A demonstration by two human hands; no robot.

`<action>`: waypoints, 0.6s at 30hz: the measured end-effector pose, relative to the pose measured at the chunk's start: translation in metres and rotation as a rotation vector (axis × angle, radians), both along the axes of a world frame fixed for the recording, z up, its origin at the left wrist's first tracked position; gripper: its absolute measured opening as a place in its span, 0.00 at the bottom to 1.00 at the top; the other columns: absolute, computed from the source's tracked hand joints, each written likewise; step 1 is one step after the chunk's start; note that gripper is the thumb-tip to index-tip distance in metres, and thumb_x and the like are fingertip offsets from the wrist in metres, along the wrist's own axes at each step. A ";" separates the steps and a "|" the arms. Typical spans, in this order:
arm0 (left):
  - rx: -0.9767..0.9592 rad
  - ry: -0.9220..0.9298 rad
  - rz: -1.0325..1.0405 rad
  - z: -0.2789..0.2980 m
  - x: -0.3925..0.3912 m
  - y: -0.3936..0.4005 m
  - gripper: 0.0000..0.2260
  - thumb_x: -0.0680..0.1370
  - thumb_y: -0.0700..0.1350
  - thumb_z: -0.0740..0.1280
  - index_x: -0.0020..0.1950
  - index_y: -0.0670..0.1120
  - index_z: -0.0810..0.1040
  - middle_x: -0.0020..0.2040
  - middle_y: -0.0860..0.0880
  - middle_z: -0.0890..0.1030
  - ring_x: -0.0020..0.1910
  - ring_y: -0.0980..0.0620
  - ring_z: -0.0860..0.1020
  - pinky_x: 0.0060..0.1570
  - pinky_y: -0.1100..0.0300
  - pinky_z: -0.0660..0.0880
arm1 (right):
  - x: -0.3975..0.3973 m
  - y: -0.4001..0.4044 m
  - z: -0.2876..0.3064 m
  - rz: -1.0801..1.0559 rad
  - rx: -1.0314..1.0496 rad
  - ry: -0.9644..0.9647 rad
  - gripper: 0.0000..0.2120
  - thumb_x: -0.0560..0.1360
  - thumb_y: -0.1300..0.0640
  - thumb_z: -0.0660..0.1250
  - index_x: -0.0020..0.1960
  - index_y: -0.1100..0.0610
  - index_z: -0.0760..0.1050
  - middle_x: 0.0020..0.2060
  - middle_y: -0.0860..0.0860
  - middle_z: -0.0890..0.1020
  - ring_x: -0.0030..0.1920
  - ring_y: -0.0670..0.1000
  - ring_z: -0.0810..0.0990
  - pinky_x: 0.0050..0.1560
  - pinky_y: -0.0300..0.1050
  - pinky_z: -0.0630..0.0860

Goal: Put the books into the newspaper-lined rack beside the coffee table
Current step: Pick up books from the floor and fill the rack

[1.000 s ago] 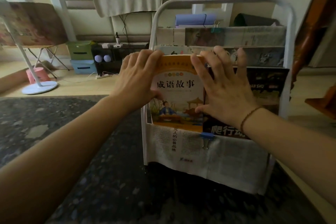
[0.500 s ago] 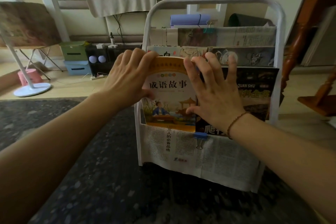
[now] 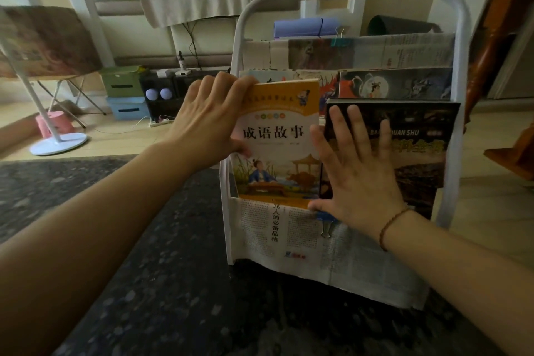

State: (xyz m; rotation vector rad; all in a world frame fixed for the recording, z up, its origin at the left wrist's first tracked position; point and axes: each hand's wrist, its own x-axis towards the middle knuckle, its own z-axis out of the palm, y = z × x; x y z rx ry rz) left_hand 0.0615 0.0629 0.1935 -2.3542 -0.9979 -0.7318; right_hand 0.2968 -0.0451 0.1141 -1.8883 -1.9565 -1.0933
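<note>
Dark speckled worktop [image 3: 173, 298] nearest. White rack [image 3: 450, 153] with newspaper lining [image 3: 361, 263] stands beyond it. Orange book [image 3: 277, 139] upright in front pocket, just beside the black book [image 3: 416, 153]. Left hand [image 3: 208, 124] grip clamped on orange book's left edge; right hand [image 3: 358, 176] flat, fingers apart, on black book. More books [image 3: 396, 82] in the tier behind.

Readable text, as I see it from the head view: the orange-and-white illustrated paperback [image 3: 277, 136] in the rack's front pocket carries the large title 成语故事. The black glossy-covered book [image 3: 416, 136] beside it shows Latin letters "BAI … QUAN SHU", the middle hidden by fingers; its yellow characters are blurred. The printed newspaper lining [image 3: 274, 228] bears a vertical headline ending 人的必备品格. Smaller print I cannot resolve.
</note>
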 end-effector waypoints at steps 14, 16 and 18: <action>-0.136 0.026 -0.084 -0.001 0.004 0.000 0.51 0.62 0.56 0.80 0.77 0.51 0.55 0.72 0.45 0.62 0.71 0.42 0.62 0.70 0.43 0.64 | -0.004 0.003 0.039 0.110 0.106 0.047 0.59 0.60 0.23 0.65 0.78 0.52 0.44 0.77 0.57 0.48 0.76 0.65 0.45 0.71 0.72 0.43; -0.091 0.028 -0.070 0.000 0.004 -0.001 0.50 0.62 0.57 0.80 0.77 0.51 0.56 0.72 0.45 0.63 0.72 0.41 0.58 0.73 0.41 0.56 | -0.011 0.007 0.065 0.067 0.137 0.061 0.56 0.64 0.27 0.65 0.78 0.55 0.46 0.77 0.58 0.51 0.77 0.63 0.45 0.72 0.71 0.42; -0.085 0.009 -0.074 0.000 0.003 -0.002 0.49 0.62 0.57 0.80 0.76 0.50 0.58 0.71 0.45 0.65 0.73 0.42 0.58 0.74 0.42 0.53 | -0.015 0.015 0.082 0.024 0.081 0.016 0.51 0.67 0.28 0.63 0.78 0.57 0.52 0.76 0.57 0.60 0.77 0.60 0.49 0.71 0.71 0.42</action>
